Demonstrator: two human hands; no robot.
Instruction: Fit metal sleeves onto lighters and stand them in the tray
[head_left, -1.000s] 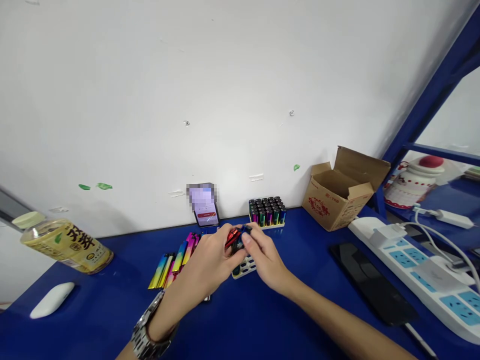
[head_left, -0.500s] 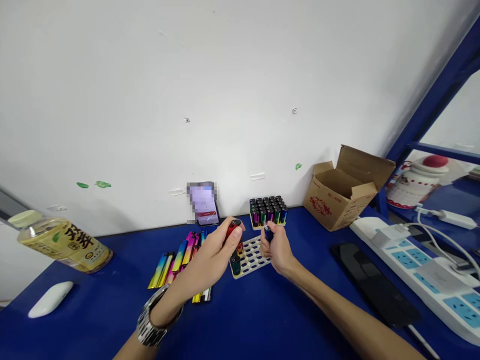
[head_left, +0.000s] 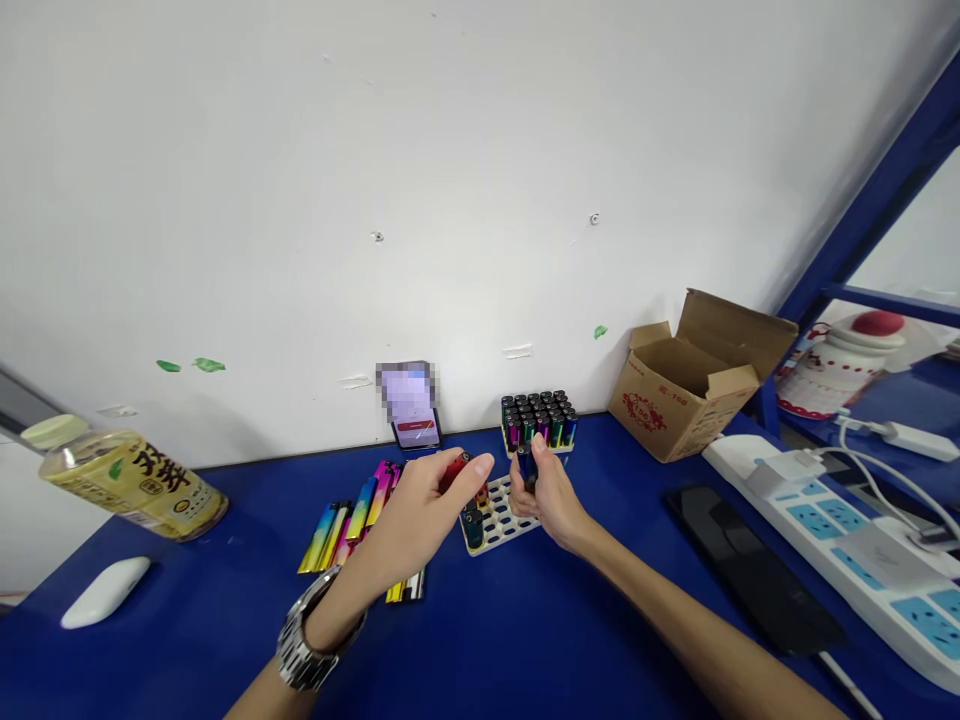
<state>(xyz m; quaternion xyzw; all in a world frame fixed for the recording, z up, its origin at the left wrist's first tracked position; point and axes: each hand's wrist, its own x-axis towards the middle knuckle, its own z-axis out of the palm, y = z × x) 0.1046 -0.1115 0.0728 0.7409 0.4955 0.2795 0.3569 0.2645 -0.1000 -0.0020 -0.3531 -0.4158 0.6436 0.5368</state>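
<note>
My left hand [head_left: 420,515], with a metal watch on its wrist, is closed round a red lighter [head_left: 452,470] and holds it just left of a white slotted tray [head_left: 504,518]. My right hand [head_left: 550,497] pinches a dark blue lighter [head_left: 526,463] upright over the far side of that tray. One dark lighter [head_left: 472,527] stands in the tray's near left corner. A row of rainbow-coloured lighters [head_left: 352,522] lies flat on the blue table [head_left: 525,640], under and left of my left hand. A second tray full of upright lighters [head_left: 537,423] stands by the wall.
A phone [head_left: 411,408] leans on the white wall. An open cardboard box [head_left: 694,375] sits at the right, then a white power strip [head_left: 832,545] with plugs and a black phone [head_left: 750,570]. A tea bottle [head_left: 127,480] and a white mouse [head_left: 105,592] lie at the left.
My hands, together over the lighters a second ago, have parted. The right hand carried the blue lighter to the tray's far side; the left keeps the red one and has lowered a little.
</note>
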